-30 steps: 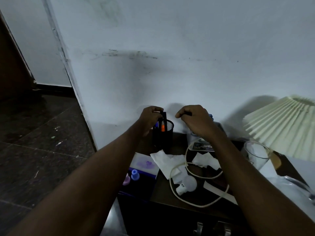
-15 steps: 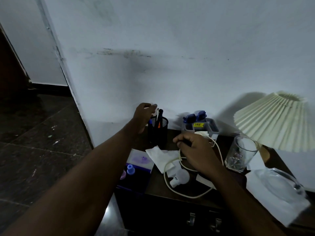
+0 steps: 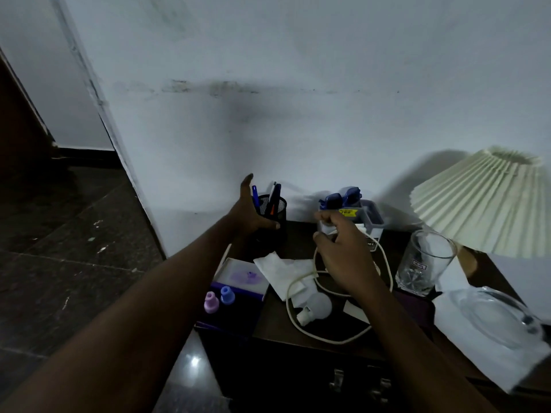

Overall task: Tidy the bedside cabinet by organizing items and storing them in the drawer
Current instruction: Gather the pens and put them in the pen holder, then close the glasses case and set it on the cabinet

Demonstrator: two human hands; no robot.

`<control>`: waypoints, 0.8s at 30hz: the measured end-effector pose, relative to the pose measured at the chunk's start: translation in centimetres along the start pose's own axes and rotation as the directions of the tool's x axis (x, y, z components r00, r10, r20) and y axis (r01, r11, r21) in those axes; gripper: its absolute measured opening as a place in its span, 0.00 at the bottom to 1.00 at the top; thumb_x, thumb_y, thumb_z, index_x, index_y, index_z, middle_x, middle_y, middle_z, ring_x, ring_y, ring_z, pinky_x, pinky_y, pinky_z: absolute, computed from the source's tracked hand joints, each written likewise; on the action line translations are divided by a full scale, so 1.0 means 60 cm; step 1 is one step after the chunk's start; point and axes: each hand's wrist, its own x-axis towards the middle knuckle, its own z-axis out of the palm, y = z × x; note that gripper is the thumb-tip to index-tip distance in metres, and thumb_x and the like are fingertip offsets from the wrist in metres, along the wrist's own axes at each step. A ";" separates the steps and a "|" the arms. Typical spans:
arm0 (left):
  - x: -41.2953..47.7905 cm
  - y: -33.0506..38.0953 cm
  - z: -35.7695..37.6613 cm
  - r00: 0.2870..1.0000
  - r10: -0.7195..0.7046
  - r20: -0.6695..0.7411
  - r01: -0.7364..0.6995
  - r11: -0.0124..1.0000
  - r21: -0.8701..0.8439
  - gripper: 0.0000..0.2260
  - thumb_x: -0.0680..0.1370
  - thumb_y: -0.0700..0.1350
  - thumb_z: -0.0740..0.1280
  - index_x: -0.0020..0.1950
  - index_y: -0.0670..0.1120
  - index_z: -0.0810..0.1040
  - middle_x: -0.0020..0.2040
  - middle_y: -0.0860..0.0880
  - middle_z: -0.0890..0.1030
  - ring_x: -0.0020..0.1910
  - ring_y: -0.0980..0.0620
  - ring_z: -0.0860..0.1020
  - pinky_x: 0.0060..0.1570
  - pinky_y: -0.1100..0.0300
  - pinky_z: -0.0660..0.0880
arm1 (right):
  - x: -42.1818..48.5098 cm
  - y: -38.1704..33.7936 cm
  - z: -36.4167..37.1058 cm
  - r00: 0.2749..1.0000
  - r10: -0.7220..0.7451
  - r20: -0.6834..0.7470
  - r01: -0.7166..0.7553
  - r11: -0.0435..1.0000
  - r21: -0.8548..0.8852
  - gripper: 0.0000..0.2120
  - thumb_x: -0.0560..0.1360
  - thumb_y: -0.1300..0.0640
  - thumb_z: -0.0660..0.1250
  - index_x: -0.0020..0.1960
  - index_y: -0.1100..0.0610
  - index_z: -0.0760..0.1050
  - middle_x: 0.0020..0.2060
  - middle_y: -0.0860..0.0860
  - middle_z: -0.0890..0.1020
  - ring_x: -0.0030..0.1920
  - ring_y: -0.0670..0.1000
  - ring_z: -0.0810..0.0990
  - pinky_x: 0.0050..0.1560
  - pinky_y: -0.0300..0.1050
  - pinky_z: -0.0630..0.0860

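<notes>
On the dark bedside cabinet (image 3: 275, 321) a black mesh pen holder (image 3: 275, 211) with several pens stands at the back left. My left hand (image 3: 249, 214) is spread beside it, forefinger straight up and thumb lying across its front. My right hand (image 3: 343, 251) hovers mid-cabinet, its curled fingers pinching the white end of a cream cable (image 3: 387, 272) that loops over the top. A white light bulb (image 3: 317, 305) and crumpled tissues (image 3: 283, 272) lie inside and beside the loop. The drawer's metal handles (image 3: 337, 383) show below.
A purple-and-white box (image 3: 243, 278) with two small caps (image 3: 219, 299) sits front left. A clear container of blue items (image 3: 369, 216), a drinking glass (image 3: 423, 263), a pleated lamp (image 3: 483, 204) and a bagged glass dish (image 3: 501, 320) fill the right. The wall is close behind.
My left hand let go of the pens and opened beside the holder. My right hand came down from the holder to the cable and lifted its end.
</notes>
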 end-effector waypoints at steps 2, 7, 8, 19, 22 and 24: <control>0.002 0.001 -0.009 1.000 -0.010 0.017 0.011 1.000 -0.004 0.69 0.61 0.35 0.86 0.82 0.59 0.38 0.64 0.41 0.77 0.63 0.39 0.79 0.69 0.35 0.73 | 0.001 0.002 -0.003 1.000 0.005 0.001 -0.005 1.000 -0.016 0.17 0.80 0.64 0.65 0.66 0.51 0.77 0.52 0.49 0.81 0.47 0.48 0.76 0.49 0.40 0.70; -0.021 -0.002 0.006 1.000 -0.020 0.013 0.020 1.000 -0.003 0.70 0.62 0.36 0.86 0.82 0.57 0.33 0.72 0.43 0.71 0.71 0.40 0.74 0.73 0.39 0.70 | 0.002 0.022 -0.012 0.994 0.037 0.098 -0.020 0.985 -0.174 0.17 0.81 0.68 0.62 0.64 0.55 0.80 0.60 0.48 0.83 0.60 0.47 0.80 0.56 0.37 0.74; -0.033 0.002 0.014 1.000 -0.009 -0.029 0.009 1.000 0.015 0.70 0.62 0.39 0.86 0.83 0.55 0.34 0.77 0.42 0.66 0.76 0.41 0.69 0.76 0.42 0.66 | 0.002 0.024 -0.016 0.989 0.048 0.143 -0.015 0.976 -0.217 0.16 0.80 0.68 0.62 0.63 0.56 0.81 0.60 0.50 0.84 0.60 0.48 0.81 0.57 0.40 0.76; -0.305 0.078 0.159 0.972 0.215 -0.092 -0.128 0.817 0.563 0.22 0.78 0.58 0.68 0.70 0.56 0.73 0.69 0.50 0.74 0.70 0.41 0.66 0.66 0.43 0.64 | -0.054 -0.036 -0.183 0.996 -0.038 -0.075 -0.005 0.860 -0.511 0.09 0.77 0.61 0.68 0.54 0.53 0.83 0.51 0.54 0.86 0.51 0.58 0.84 0.51 0.49 0.79; -0.345 0.065 0.195 0.962 0.257 -0.089 -0.153 0.781 0.605 0.19 0.79 0.59 0.66 0.68 0.55 0.76 0.68 0.51 0.76 0.69 0.43 0.69 0.63 0.44 0.64 | -0.115 -0.018 -0.224 0.953 -0.071 -0.295 -0.099 0.847 -0.522 0.08 0.77 0.62 0.66 0.53 0.56 0.82 0.49 0.56 0.86 0.50 0.60 0.84 0.48 0.49 0.77; -0.355 0.060 0.218 0.952 0.307 -0.001 -0.235 0.730 0.642 0.20 0.79 0.65 0.62 0.65 0.56 0.77 0.66 0.52 0.77 0.67 0.45 0.69 0.60 0.44 0.63 | -0.156 0.011 -0.220 0.981 0.015 -0.193 -0.133 0.776 -0.616 0.07 0.78 0.58 0.66 0.53 0.59 0.81 0.48 0.59 0.85 0.50 0.63 0.83 0.47 0.51 0.76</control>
